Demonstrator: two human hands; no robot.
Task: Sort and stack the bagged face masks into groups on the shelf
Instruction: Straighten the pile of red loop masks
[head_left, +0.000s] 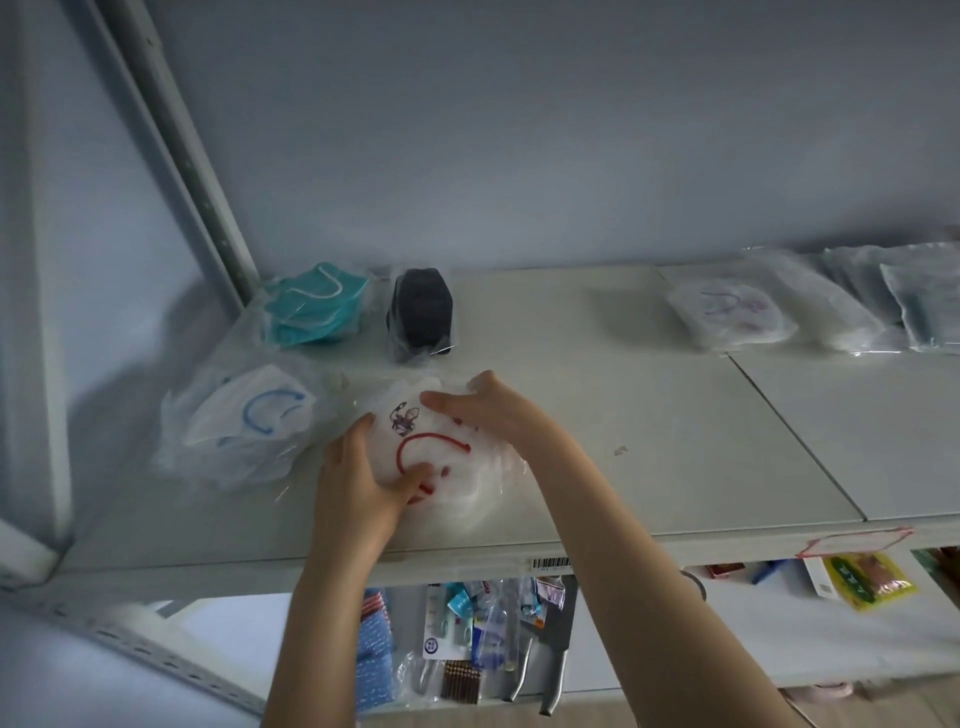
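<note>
Below the front lip of the shelf (649, 447), the lower level holds a jumble of small packets (467, 623), a blue textured pack (375, 644) and a yellow packet (868, 578) off to the right. On the lip itself are a barcode sticker (549, 563) and, farther right, a pink-edged label (857, 540). Both bare forearms reach up over this edge to a bagged white mask with red ear loops (447, 452), which lies on the shelf top near the front, left of centre. The left hand (358, 478) clasps the bag's near-left edge, thumb laid across the top by the red loop and fingers curled round the side. The right hand (483, 410) grips the far-right edge, thumb stretched over the top and fingers bent behind the plastic. A small dark printed figure shows on the mask between the two thumbs. Just beside this bag on the left sits a pile of bagged white masks with blue loops (249, 415). Behind them, toward the back corner, lie a stack of teal masks (311, 304) in clear plastic and, just to its right, a bag of black masks (421, 312). Well apart, at the far right of the shelf, rests a bag of white masks with purple loops (732, 312), and beyond it more clear bags (924, 301) overlap in a row. A perforated metal upright (197, 171) rises from the back-left corner against the pale wall (519, 130).
</note>
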